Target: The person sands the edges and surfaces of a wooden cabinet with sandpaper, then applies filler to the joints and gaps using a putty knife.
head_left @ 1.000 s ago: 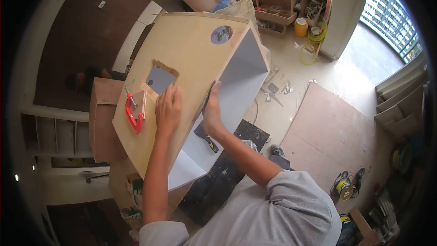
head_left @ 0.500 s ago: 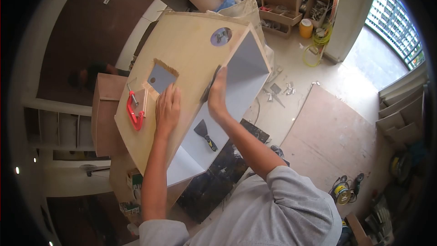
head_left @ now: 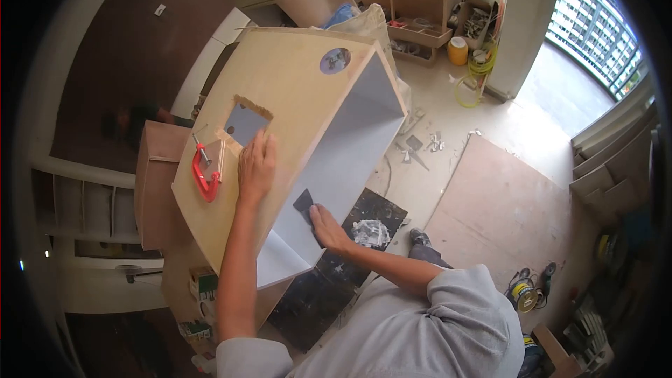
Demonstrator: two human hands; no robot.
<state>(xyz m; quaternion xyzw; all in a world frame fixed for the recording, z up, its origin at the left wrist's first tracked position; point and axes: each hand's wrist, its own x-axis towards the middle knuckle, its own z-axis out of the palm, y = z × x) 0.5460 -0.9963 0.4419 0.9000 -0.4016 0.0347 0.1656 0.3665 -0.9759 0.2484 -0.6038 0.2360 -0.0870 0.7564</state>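
A plywood cabinet box (head_left: 280,91) lies tilted in front of me, its white inside facing right. My left hand (head_left: 256,169) rests flat on its top panel, just right of a red C-clamp (head_left: 204,176) and below a square cut-out (head_left: 245,123). My right hand (head_left: 327,228) is inside the box on the white floor panel, closed on the handle of a putty knife (head_left: 305,202) whose dark blade points up. A round hole (head_left: 335,60) sits near the panel's far end.
A dark, paint-stained board (head_left: 336,273) lies under the box. Plywood sheets (head_left: 504,203) cover the floor at right. A wooden rack with compartments (head_left: 413,0), a yellow tub (head_left: 458,50) and coiled cord (head_left: 469,80) stand beyond. Power tools (head_left: 532,287) lie at lower right.
My right hand left the cabinet's front edge, dropped down into the box and took hold of the putty knife lying there. My left hand stayed on the top panel.
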